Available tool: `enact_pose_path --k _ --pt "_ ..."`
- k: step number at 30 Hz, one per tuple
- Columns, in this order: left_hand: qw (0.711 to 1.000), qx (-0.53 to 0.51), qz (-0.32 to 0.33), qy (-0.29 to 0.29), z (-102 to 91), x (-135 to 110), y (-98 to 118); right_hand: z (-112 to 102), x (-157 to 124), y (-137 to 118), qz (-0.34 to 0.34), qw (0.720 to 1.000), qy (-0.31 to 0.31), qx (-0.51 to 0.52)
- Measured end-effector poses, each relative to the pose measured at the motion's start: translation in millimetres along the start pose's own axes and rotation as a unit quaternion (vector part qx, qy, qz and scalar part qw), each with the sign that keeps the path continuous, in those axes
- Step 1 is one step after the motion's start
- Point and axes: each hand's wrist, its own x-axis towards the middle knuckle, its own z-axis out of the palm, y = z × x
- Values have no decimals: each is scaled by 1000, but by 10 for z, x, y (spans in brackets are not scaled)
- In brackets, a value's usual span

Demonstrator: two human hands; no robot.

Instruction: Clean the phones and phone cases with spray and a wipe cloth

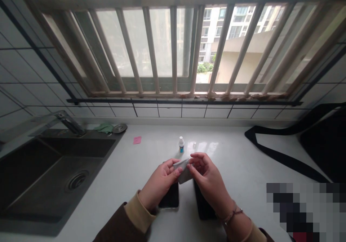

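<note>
Between my two hands is a small grey folded cloth [185, 175], held above the counter. My left hand [159, 182] pinches its left side, thumb on top and fingers behind. At its upper right corner, the thumb and fingers of my right hand [208, 175] are closed on the edge. Under my left hand lies a black phone [170, 198], partly covered. A second dark flat object [204, 206] lies beneath my right hand and wrist, mostly hidden. Just beyond the hands stands a small white-capped bottle [181, 144] with a blue label, upright.
To the left are a steel sink [89, 152] and a faucet [70, 123]. A green cloth [104, 128] and a round metal strainer [119, 128] lie behind it. A pink note [137, 140] and a tiny clear object [194, 144] rest on the counter. A black strap [283, 155] lies right.
</note>
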Motion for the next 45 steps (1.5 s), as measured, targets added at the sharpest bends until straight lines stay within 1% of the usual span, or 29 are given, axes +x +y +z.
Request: enact_pose_path --k 3,7,11,14,17,22,26,29,32,35,37,40,45 --pt "1000 -3 -4 0 5 0 4 8 -14 -5 -12 1000 -10 -2" --pt "1000 -9 -3 5 29 -14 25 2 -12 14 -13 1000 5 -25" --pt "1000 -6 -1 2 38 -24 36 -16 10 13 10 999 25 -45" --pt "1000 1 2 2 40 -25 53 -19 18 -17 35 998 17 -55" --pt "999 32 19 10 55 -27 90 -12 17 -45 49 996 6 -69" --pt "996 79 38 28 80 -30 133 -12 7 -50 51 995 5 -91" --pt "995 93 34 30 54 -26 91 -18 -9 -51 31 996 -11 -86" --pt "996 83 19 36 34 -20 39 -14 -17 -70 20 998 -8 -67" --pt "998 52 10 43 45 -15 13 -12 -19 -86 7 998 7 -59" --pt "998 0 20 53 74 -13 32 -19 -21 -86 -1 998 31 -51" --pt "997 -18 32 64 92 -19 61 -28 -26 -82 1 997 35 -75" --pt "997 -20 40 70 111 -37 104 -38 -34 -76 -11 991 22 -132" --pt "998 -42 28 36 127 -60 121 -38 -34 -81 -78 984 16 -157"
